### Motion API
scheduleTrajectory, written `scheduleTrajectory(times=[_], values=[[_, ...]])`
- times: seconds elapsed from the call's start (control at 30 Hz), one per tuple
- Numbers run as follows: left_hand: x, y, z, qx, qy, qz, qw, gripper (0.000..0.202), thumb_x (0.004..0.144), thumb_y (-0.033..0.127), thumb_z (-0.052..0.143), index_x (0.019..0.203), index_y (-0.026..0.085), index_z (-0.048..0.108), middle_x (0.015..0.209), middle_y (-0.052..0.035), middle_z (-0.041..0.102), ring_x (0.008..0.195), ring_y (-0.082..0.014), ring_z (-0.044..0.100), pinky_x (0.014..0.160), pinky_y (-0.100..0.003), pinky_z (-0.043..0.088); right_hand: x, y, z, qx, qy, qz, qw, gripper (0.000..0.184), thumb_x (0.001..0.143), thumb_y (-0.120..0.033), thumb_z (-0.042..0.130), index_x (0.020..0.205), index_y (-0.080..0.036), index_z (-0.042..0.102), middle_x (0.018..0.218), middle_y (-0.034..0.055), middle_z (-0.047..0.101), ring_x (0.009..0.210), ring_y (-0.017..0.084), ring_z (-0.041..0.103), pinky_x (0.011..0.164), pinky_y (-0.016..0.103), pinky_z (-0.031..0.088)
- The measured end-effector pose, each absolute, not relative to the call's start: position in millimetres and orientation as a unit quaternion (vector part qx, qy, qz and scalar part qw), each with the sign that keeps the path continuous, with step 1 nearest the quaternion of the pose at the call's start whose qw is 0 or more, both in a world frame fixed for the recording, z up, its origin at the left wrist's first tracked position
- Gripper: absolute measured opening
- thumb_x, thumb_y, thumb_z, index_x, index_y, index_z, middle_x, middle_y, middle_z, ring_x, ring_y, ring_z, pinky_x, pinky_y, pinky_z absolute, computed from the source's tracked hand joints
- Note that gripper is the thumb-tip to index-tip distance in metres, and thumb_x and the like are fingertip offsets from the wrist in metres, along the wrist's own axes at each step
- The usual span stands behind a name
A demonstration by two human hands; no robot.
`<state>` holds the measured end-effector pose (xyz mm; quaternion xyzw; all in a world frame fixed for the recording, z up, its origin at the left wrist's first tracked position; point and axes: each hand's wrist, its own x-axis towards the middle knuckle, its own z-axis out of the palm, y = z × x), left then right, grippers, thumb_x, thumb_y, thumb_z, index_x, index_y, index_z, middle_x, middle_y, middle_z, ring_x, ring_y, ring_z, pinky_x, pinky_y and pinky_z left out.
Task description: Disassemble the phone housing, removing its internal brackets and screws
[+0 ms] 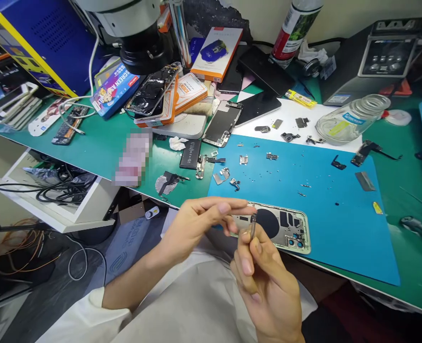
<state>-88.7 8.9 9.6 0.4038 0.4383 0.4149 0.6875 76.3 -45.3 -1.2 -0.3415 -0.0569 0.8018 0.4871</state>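
One slim dark piece is held upright near the phone housing, clamped between the right hand's thumb and fingers, seemingly to present its top to the left hand. Whether those outstretched fingers grip it, I can't tell. Small parts lie spaced across the blue mat, probably so none gets mixed up.

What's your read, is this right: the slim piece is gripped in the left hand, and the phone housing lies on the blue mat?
Not quite: the head view shows the slim piece gripped in the right hand. The phone housing does lie on the blue mat.
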Motion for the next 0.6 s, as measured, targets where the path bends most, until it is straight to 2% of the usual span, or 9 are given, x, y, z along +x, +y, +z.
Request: scheduleTrajectory(times=[0.03,0.1,0.17,0.23,0.33,0.47,0.6], values=[[-102.0,11.9,10.5,0.479,0.495,0.408,0.599,0.033,0.112,0.048,0.063,0.121,0.026,0.086,0.11,-0.0051,0.087,0.075,-0.0112,0.07,0.074,-0.024,0.06,77.7,-44.3,-0.7,-0.351,-0.054,0.798,0.487,0.024,0.092,-0.04,0.086,0.091,-0.024,0.068,0.061,-0.0073,0.057,0.038,0.0,0.023,0.041,0.022,0.009],[-134.1,19.8,13.2,0.621,0.613,0.373,0.317,0.032,0.116,0.043,0.057,0.121,0.027,0.083,0.101,-0.0019,0.086,0.077,-0.0138,0.07,0.075,-0.027,0.058,80.3,-41.7,0.9,-0.369,-0.052,0.791,0.486,0.025,0.089,-0.039,0.088,0.09,-0.024,0.068,0.061,-0.0068,0.055,0.039,0.0,0.024,0.041,0.021,0.012],[-166.5,28.8,15.2,0.648,0.648,0.345,0.201,0.023,0.112,0.037,0.066,0.123,0.026,0.082,0.115,-0.0047,0.082,0.1,-0.0202,0.071,0.089,-0.034,0.055,82.7,-39.3,3.1,-0.38,-0.062,0.787,0.483,0.024,0.088,-0.039,0.088,0.089,-0.024,0.07,0.061,-0.0061,0.054,0.04,0.0,0.024,0.042,0.021,0.014],[-190.6,37.4,14.4,0.678,0.65,0.302,0.164,0.019,0.107,0.033,0.074,0.123,0.026,0.082,0.121,-0.0056,0.078,0.109,-0.024,0.068,0.095,-0.038,0.052,85.8,-37.9,5.6,-0.394,-0.079,0.784,0.472,0.023,0.089,-0.041,0.087,0.09,-0.024,0.072,0.061,-0.0049,0.054,0.04,0.0,0.024,0.042,0.02,0.016],[-203.3,46.4,7.9,0.727,0.625,0.24,0.153,0.025,0.102,0.032,0.08,0.126,0.026,0.08,0.122,-0.0051,0.075,0.113,-0.0263,0.068,0.101,-0.041,0.051,92.2,-36.7,9.2,-0.431,-0.103,0.767,0.463,0.024,0.091,-0.045,0.084,0.09,-0.023,0.072,0.063,-0.003,0.056,0.04,-0.001,0.027,0.043,0.018,0.022],[-193.1,50.4,1.0,0.758,0.608,0.2,0.128,0.029,0.101,0.036,0.081,0.127,0.025,0.078,0.119,-0.0067,0.072,0.114,-0.0296,0.065,0.101,-0.046,0.047,101.3,-30.3,14.0,-0.483,-0.13,0.723,0.476,0.026,0.086,-0.044,0.089,0.087,-0.024,0.072,0.061,-0.0027,0.056,0.04,0.001,0.035,0.044,0.018,0.032],[-182.5,51.3,1.9,0.772,0.592,0.188,0.134,0.009,0.105,0.03,0.076,0.112,0.025,0.077,0.11,-0.004,0.072,0.107,-0.028,0.064,0.096,-0.045,0.043,105.1,-18.7,19.5,-0.511,-0.157,0.695,0.48,0.027,0.083,-0.042,0.092,0.086,-0.024,0.071,0.065,-0.0016,0.061,0.038,0.001,0.037,0.042,0.017,0.033]])
